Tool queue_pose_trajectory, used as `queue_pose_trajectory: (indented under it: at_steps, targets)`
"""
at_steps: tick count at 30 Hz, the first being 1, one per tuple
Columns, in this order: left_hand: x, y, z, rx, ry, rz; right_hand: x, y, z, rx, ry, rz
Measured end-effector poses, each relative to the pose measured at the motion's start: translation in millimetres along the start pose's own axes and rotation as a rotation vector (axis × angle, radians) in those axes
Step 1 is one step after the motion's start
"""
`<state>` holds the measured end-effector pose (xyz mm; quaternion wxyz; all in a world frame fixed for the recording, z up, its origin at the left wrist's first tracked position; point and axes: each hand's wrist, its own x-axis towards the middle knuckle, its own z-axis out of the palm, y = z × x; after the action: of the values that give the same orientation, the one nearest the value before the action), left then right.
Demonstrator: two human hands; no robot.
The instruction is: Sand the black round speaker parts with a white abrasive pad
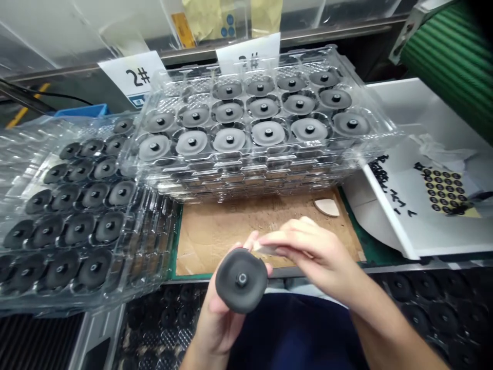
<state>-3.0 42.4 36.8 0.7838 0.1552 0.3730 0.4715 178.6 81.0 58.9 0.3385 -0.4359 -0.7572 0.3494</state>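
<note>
Tool tip (pixel 265 248) half-hidden behind right fingers (pixel 304 237)

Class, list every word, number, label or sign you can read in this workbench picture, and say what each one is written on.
"2#" in black on the white card at the left.
"#" on a second white card behind the clear tray; its digit is blurred.
Black handwriting on the white tray: too blurred to read.
Blue strip on the first card: too small to read.
Orange label at the top: too small to read.

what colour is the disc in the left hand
Dark charcoal grey disc, best seen in the head view
</note>
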Motion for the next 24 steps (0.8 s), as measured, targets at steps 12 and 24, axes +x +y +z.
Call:
queue_pose_trajectory:
  at_steps: [12,24]
  targets:
    - [-2,4,-1.0,-0.159,-0.051,0.041,-42,35,43,-0.032,0.039,0.377]
    - [-8,-5,9.3,-0.049,0.057,-0.017,3,-59,22,-0.054,0.001,-0.065]
